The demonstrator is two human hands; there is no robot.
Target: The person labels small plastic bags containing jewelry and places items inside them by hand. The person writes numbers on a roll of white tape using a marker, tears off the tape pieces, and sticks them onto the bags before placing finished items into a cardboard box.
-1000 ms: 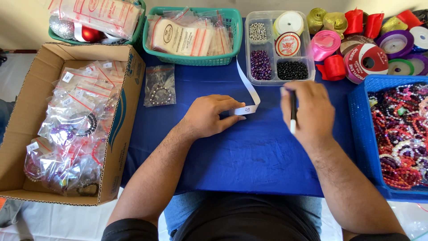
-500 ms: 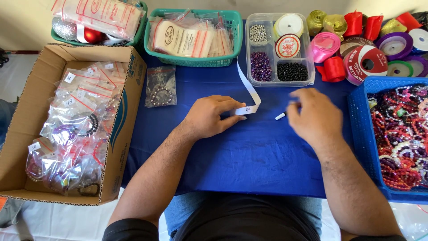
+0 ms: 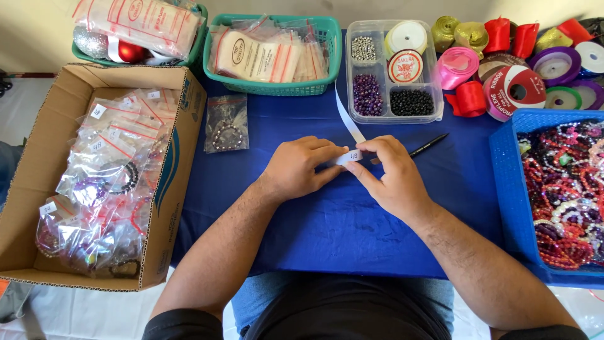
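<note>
A narrow white paper strip [image 3: 348, 123] runs from the clear bead box down to the middle of the blue cloth [image 3: 327, 220]. My left hand [image 3: 301, 167] presses its near end, and my right hand [image 3: 393, 176] pinches that same end, where a small mark is written. A black pen [image 3: 429, 145] lies loose on the cloth just right of my right hand. A small clear bag with a bead bracelet [image 3: 226, 124] lies on the cloth to the left of my left hand.
A cardboard box [image 3: 182, 164] of bagged bracelets stands at the left. A blue crate [image 3: 506, 189] of loose beaded bracelets stands at the right. Behind are two green baskets [image 3: 277, 87] of packets, a clear divided bead box [image 3: 393, 69] and several ribbon spools [image 3: 522, 88].
My right hand held the pen upright, laid it down on the cloth, and has moved left to pinch the strip's end beside my left hand.
</note>
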